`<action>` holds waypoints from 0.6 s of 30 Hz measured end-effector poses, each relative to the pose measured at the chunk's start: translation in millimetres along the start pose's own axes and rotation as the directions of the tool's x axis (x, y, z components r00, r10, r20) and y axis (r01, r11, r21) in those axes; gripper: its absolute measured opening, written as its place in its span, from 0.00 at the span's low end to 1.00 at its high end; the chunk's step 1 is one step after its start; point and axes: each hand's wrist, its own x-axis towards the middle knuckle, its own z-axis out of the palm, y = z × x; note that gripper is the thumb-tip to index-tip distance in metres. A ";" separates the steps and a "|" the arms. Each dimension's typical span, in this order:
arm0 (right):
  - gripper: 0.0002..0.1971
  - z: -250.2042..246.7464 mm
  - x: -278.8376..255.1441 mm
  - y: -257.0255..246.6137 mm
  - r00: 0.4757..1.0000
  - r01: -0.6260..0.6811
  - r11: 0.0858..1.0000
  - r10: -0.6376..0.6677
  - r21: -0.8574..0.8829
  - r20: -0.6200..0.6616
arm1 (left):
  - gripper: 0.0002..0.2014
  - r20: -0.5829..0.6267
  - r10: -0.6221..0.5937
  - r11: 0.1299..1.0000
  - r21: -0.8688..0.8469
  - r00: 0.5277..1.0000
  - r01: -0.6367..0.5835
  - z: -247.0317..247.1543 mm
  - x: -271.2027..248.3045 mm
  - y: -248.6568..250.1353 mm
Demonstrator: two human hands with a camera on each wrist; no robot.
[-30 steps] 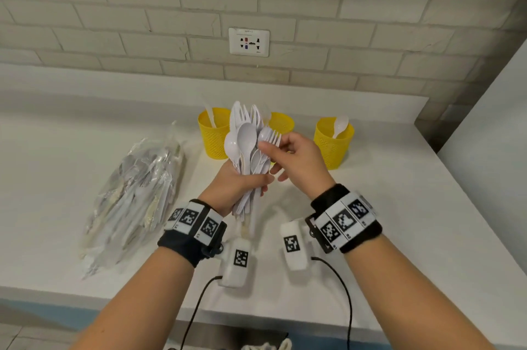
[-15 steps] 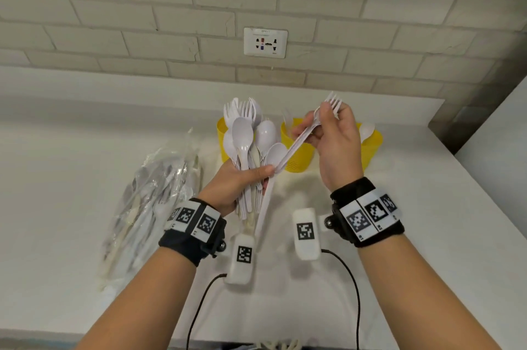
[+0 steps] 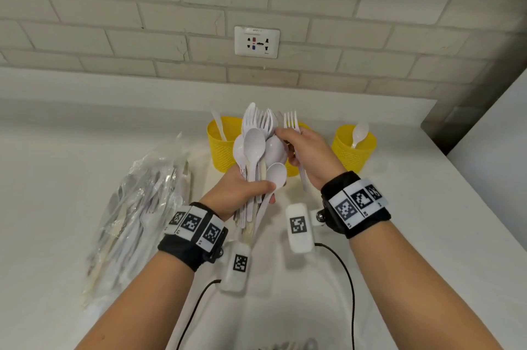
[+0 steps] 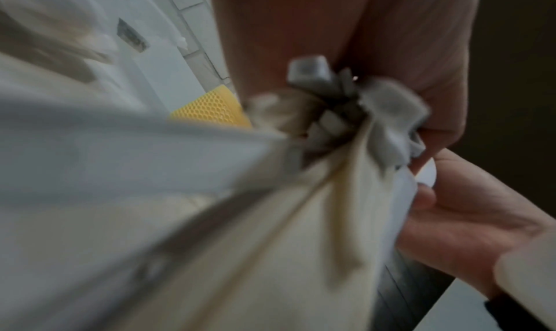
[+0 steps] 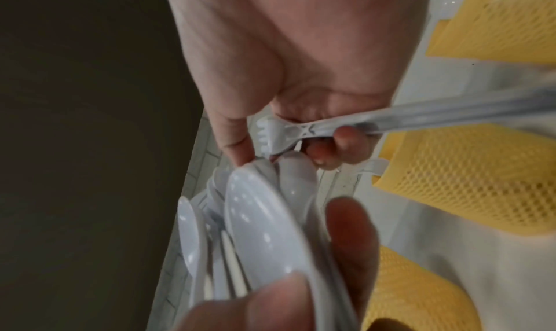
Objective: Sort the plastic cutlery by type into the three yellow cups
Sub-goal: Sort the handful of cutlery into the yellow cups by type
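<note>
My left hand (image 3: 242,192) grips a bundle of white plastic spoons and forks (image 3: 253,144) by the handles, heads up, in front of the cups. My right hand (image 3: 306,151) holds one white fork (image 3: 291,121) upright in curled fingers while its fingertips touch the bundle's right side. In the right wrist view the fork (image 5: 280,134) lies across the fingers, just above the spoon bowls (image 5: 261,217). Three yellow cups stand behind: the left cup (image 3: 221,147) holds a knife (image 3: 218,124), the middle cup (image 3: 302,124) is mostly hidden by my hands, and the right cup (image 3: 353,152) holds a spoon (image 3: 359,132).
A crumpled clear plastic bag (image 3: 142,207) lies on the white counter (image 3: 413,207) at the left. A brick wall with a socket (image 3: 256,42) rises behind the cups. The counter's right edge runs along a white panel (image 3: 499,150). Cables trail from my wrists toward the front edge.
My right hand, which had drawn a fork up and to the right out of the bundle, has come back down to the bundle with the fork still in it. The left hand kept its grip.
</note>
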 end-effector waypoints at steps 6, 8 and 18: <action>0.10 -7.2 7.5 4.0 0.989 0.133 0.987 -0.137 -0.086 -0.050 | 0.17 0.001 -0.008 1.000 -0.013 1.000 0.008 2.0 4.4 -1.3; 0.13 -11.3 10.7 7.6 0.978 0.162 0.983 -0.172 -0.091 -0.120 | 0.17 -0.013 -0.021 1.000 -0.017 1.000 0.021 2.1 6.3 -3.0; 0.10 -19.3 13.8 9.3 0.985 0.175 0.984 -0.175 -0.017 -0.003 | 0.10 -0.025 -0.016 1.000 0.003 1.000 0.017 6.1 11.0 -5.5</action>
